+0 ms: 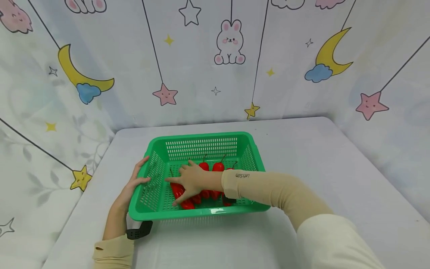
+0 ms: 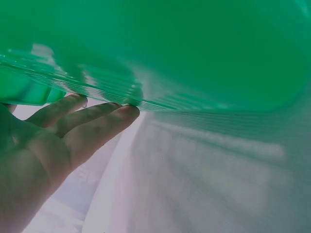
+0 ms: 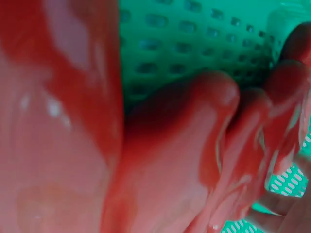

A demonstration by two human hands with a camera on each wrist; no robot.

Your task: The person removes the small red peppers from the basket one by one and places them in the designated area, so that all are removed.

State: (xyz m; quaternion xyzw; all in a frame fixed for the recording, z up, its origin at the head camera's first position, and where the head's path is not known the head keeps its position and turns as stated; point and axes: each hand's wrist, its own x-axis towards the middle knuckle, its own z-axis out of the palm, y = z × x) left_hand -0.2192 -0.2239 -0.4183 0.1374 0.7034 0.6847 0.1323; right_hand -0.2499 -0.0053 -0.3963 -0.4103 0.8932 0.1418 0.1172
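A green plastic basket (image 1: 201,213) with slotted walls holds several glossy red peppers (image 1: 218,166) with thin stems. My left hand (image 1: 129,188) holds the basket's left side, thumb over the rim; in the left wrist view the left fingers (image 2: 104,121) stretch straight against the underside. My right hand (image 1: 193,179) reaches in from the right, fingers spread over the peppers, thumb toward the near wall. Close up in the right wrist view, red peppers (image 3: 165,160) lie side by side, with right fingers (image 3: 279,213) at the lower right edge. The hand hides part of the peppers.
The basket sits on a white-covered table (image 1: 302,149). Behind and to the sides hangs a pale curtain (image 1: 201,74) printed with stars, moons and rabbits. A dark wrist strap (image 1: 139,230) circles the left wrist near the basket's front corner.
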